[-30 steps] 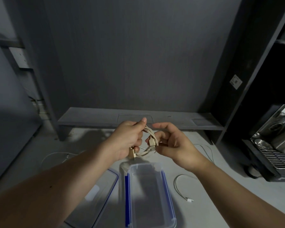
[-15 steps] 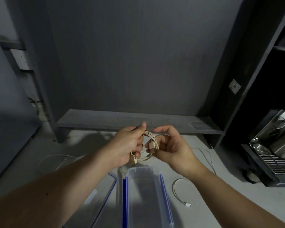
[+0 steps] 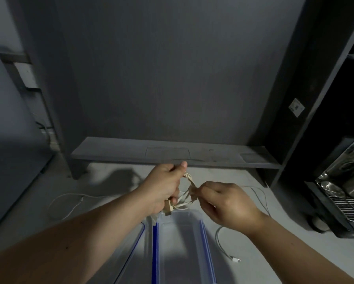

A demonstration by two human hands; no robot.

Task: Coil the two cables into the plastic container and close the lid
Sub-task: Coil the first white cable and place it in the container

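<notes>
I hold a coiled beige cable (image 3: pixel 187 188) in the air just above the far end of the clear plastic container (image 3: pixel 207 253) with blue side clips. My left hand (image 3: pixel 164 186) grips the loops, a plug hanging below its fingers. My right hand (image 3: pixel 227 203) pinches the cable's other plug end against the coil. The container stands open and looks empty. Its clear lid (image 3: pixel 134 245) lies flat on the floor to the left, partly hidden by my left forearm. A second, white cable (image 3: pixel 223 245) lies loose on the floor to the right of the container.
A low grey shelf (image 3: pixel 172 153) runs along the wall behind my hands. Another white cable (image 3: pixel 66 202) lies on the floor at the left. A dark shelving unit with a metal rack and steel vessels (image 3: pixel 344 193) stands at the right.
My right hand has closed from spread fingers to a pinch on the plug end. Both hands have stayed at about the same spot above the container's far end.
</notes>
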